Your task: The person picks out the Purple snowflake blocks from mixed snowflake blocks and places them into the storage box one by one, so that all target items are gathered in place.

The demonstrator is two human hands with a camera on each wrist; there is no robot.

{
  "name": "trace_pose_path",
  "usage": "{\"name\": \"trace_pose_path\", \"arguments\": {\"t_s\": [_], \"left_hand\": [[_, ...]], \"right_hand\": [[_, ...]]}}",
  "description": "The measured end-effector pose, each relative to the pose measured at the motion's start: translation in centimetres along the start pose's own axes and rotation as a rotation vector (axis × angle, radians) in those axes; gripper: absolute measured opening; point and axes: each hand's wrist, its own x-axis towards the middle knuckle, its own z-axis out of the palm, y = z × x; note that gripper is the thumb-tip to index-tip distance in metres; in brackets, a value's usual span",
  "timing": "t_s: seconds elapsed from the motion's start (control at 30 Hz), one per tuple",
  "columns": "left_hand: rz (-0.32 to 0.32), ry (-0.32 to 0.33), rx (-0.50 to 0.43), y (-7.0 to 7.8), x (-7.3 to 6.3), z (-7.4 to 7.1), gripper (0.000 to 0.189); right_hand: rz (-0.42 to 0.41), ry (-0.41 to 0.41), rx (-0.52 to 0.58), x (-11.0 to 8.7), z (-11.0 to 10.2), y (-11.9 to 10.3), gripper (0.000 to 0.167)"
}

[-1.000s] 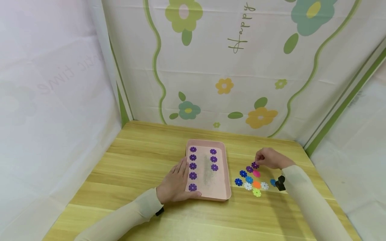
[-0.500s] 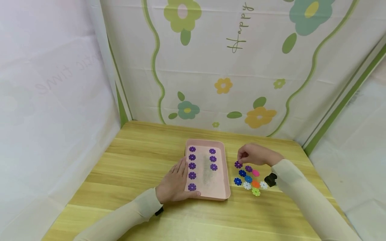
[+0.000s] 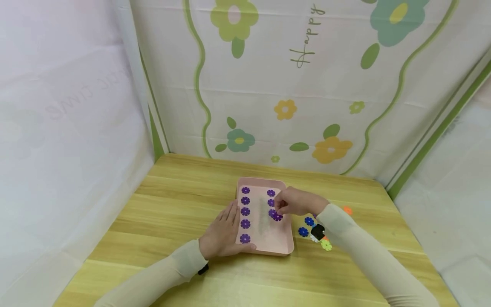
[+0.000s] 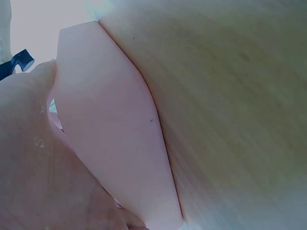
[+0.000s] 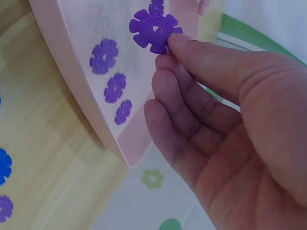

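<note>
My right hand (image 3: 297,201) pinches a purple snowflake disc (image 5: 147,36) between thumb and fingertips, over the right part of the pink tray (image 3: 268,241). In the head view the held disc overlaps the lowest disc (image 3: 271,213) of a right-hand column of three purple ones. A longer column of purple discs (image 3: 245,224) lines the tray's left side. My left hand (image 3: 222,232) rests with straight fingers along the tray's left wall, its thumb (image 3: 245,247) over the near left corner. The left wrist view shows that hand against the tray's outer wall (image 4: 110,105).
Right of the tray lie loose discs on the wooden table (image 3: 172,200), among them dark blue (image 3: 303,231), yellow-green (image 3: 326,245) and orange (image 3: 347,210) ones. My right wrist and sleeve (image 3: 345,230) hide part of this group. A flowered white cloth (image 3: 245,76) stands behind the table.
My right hand has carried the pinched purple disc leftward from the loose group to above the tray. The left hand has stayed at the tray's edge.
</note>
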Motion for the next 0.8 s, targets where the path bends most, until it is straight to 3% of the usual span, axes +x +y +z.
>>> {"name": "trace_pose_path", "arguments": {"t_s": [0.4, 0.63, 0.8], "left_hand": [[0.0, -0.006, -0.008, 0.1, 0.0, 0.1, 0.129], [0.005, 0.003, 0.003, 0.1, -0.1, 0.1, 0.127], [0.008, 0.013, 0.004, 0.1, -0.1, 0.0, 0.127]], "right_hand": [[0.035, 0.001, -0.019, 1.8, 3.2, 0.6, 0.014], [0.078, 0.002, -0.059, 2.5, 4.0, 0.9, 0.011], [0.047, 0.02, -0.085, 2.9, 4.0, 1.2, 0.007]]}}
